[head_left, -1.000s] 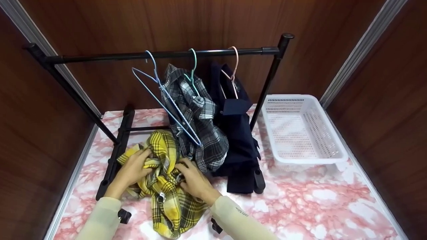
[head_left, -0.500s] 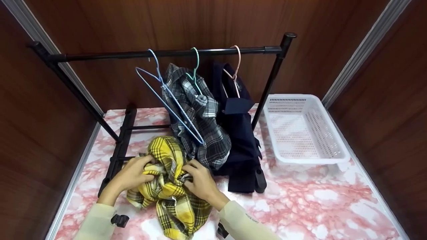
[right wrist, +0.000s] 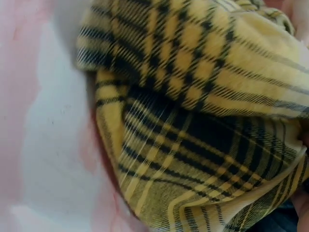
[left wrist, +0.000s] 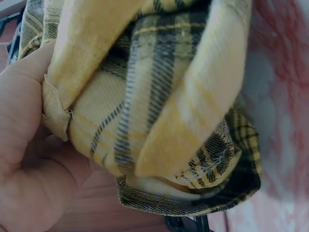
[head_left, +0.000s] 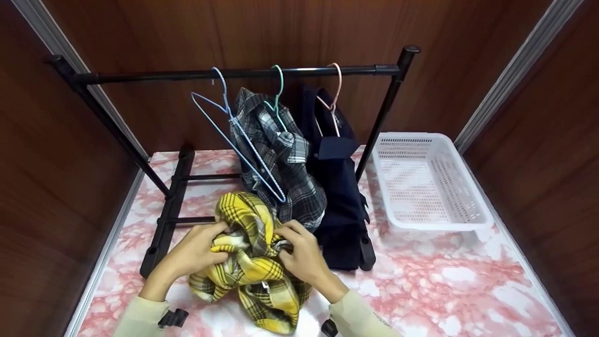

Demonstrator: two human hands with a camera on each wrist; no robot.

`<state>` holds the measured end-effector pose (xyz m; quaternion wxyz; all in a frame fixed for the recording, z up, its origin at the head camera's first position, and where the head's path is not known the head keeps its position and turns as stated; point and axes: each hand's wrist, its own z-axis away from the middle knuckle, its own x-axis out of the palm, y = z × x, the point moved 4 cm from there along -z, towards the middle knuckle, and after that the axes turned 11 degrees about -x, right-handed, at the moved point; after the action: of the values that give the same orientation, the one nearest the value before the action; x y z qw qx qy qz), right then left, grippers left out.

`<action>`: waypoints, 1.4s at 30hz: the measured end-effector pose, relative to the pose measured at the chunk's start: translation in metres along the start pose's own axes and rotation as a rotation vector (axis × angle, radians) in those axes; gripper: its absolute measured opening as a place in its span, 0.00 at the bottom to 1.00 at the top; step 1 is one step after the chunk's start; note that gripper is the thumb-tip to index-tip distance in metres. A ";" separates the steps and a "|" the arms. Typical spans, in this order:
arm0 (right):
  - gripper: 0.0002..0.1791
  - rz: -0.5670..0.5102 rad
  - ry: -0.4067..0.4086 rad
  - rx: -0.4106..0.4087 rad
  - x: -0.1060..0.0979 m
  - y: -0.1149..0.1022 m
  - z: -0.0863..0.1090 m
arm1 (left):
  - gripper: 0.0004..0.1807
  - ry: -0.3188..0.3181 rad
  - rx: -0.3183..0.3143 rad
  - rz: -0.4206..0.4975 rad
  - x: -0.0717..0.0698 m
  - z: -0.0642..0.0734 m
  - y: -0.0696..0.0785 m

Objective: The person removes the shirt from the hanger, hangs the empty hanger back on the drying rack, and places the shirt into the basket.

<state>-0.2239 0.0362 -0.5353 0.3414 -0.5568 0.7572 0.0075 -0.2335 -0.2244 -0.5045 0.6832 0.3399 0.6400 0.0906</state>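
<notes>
A yellow and black plaid shirt (head_left: 252, 269) is bunched up between both hands in front of the rack. My left hand (head_left: 199, 248) grips its left side, fingers curled into the folds; in the left wrist view the thumb lies along the cloth (left wrist: 159, 96). On the opposite side my right hand (head_left: 302, 255) pinches a gathered part of the shirt. The lower part of the shirt hangs down toward the table in loose folds, filling the right wrist view too. Just behind it, a bare blue hanger (head_left: 238, 145) hangs tilted from the rack's bar.
The black clothes rack (head_left: 178, 75) also carries a grey plaid shirt (head_left: 299, 182) on a green hanger and a dark navy garment (head_left: 337, 201) on a pink hanger. A white plastic basket (head_left: 484, 220) stands at the right on the pink marbled tabletop (head_left: 435, 285). Wooden walls enclose three sides.
Both hands have shifted to the right in the head view, carrying the bunched yellow shirt with them. More of the rack's lower crossbar now shows at the left.
</notes>
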 end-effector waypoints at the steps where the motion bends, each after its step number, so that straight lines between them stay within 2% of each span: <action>1: 0.28 -0.003 0.000 -0.002 -0.004 -0.001 -0.001 | 0.21 0.002 0.008 -0.002 0.000 0.000 0.004; 7: 0.28 -0.022 -0.016 -0.024 -0.030 -0.006 -0.010 | 0.20 0.002 0.039 0.008 -0.005 -0.001 0.022; 11: 0.28 -0.030 -0.025 -0.022 -0.052 -0.006 -0.021 | 0.21 0.004 0.049 0.016 -0.010 -0.004 0.040; 13: 0.29 -0.036 -0.027 -0.015 -0.066 -0.004 -0.025 | 0.20 0.008 0.077 0.012 -0.010 -0.007 0.051; 17: 0.30 -0.022 -0.033 -0.017 -0.094 -0.001 -0.030 | 0.18 -0.023 0.137 0.007 -0.008 -0.014 0.075; 23: 0.30 0.031 -0.053 -0.016 -0.134 0.000 -0.030 | 0.16 -0.053 0.218 -0.047 0.003 -0.025 0.113; 28: 0.31 0.054 -0.071 -0.030 -0.166 0.000 -0.027 | 0.20 -0.065 0.254 -0.082 0.015 -0.032 0.148; 32: 0.33 0.070 -0.055 -0.029 -0.197 -0.004 -0.022 | 0.20 -0.069 0.288 -0.059 0.022 -0.039 0.178; 36: 0.34 0.074 -0.017 0.011 -0.232 -0.010 -0.018 | 0.18 -0.083 0.325 -0.023 0.026 -0.046 0.208; 39: 0.34 0.103 0.015 0.002 -0.257 -0.017 -0.017 | 0.18 -0.100 0.344 0.011 0.027 -0.051 0.230; 42: 0.32 0.177 0.058 -0.041 -0.282 -0.024 -0.019 | 0.19 -0.118 0.360 0.041 0.028 -0.058 0.253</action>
<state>-0.1719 0.2560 -0.3635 0.3056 -0.4947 0.8127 0.0370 -0.2048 0.0015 -0.3776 0.6457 0.4744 0.5976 -0.0319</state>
